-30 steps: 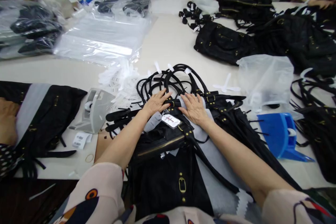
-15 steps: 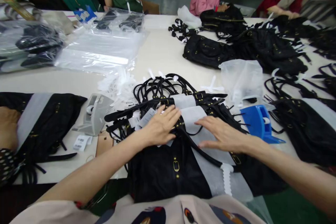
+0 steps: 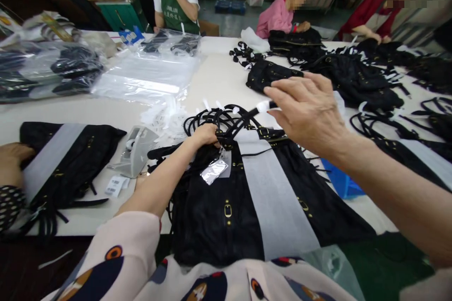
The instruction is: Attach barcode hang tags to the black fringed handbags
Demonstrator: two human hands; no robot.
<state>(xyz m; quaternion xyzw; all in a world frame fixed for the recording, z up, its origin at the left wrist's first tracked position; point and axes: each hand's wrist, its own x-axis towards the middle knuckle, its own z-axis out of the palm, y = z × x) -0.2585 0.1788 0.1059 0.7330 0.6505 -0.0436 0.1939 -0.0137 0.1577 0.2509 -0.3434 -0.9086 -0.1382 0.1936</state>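
A black bag [image 3: 208, 216] with gold buckles lies in front of me on a stack of similar bags, a pale grey strip [image 3: 275, 193] running down over it. My left hand [image 3: 206, 135] is closed on the base of the bag's handle at its upper edge; the fingertips are partly hidden. Raised above the right side, my right hand [image 3: 307, 108] pinches the black handle [image 3: 245, 122] near its white wrap [image 3: 263, 106]. A silvery hang tag [image 3: 214, 170] dangles below my left hand. Behind it are several looped handles [image 3: 201, 120].
A grey tape dispenser [image 3: 134, 153] and a white label [image 3: 116, 186] lie to the left, beside another black bag [image 3: 81, 164] under a co-worker's hand [image 3: 14, 162]. A blue dispenser [image 3: 341, 178] is at right. Clear plastic bags [image 3: 148, 73] and white tags [image 3: 164, 120] lie farther back.
My right hand has risen up and away, lifting the handle that lay across the bag. My left hand has moved from lying flat on the bag to gripping its upper edge.
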